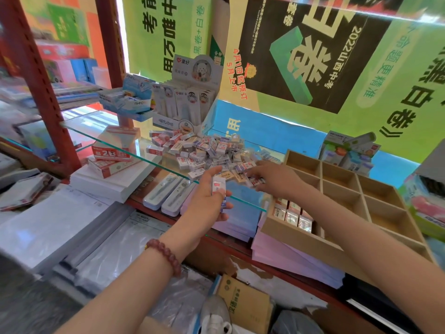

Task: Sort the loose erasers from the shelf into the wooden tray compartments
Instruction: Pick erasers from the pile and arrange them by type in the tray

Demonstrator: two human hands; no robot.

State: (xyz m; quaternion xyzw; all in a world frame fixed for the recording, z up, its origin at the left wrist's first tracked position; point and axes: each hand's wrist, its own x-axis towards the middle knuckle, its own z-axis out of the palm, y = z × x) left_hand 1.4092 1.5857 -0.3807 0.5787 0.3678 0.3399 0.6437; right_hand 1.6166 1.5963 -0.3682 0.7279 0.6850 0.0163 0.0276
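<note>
A heap of loose wrapped erasers (204, 150) lies on the glass shelf (115, 143). My left hand (207, 201) is just in front of the shelf edge and grips a small stack of erasers (218, 189) with white and red wrappers. My right hand (272, 179) reaches into the near right side of the heap, fingers curled over erasers there. The wooden tray (385, 201) with square compartments sits to the right. Its near left compartment holds several upright wrapped erasers (292, 214); my right forearm crosses over the tray's near edge.
Display boxes of correction tape (187, 100) and a blue box (130, 97) stand behind the heap. Red and white boxes (113, 153), pen cases (168, 191) and stacks of paper (240, 213) lie on the shelf below. A red upright post (41, 85) stands at left.
</note>
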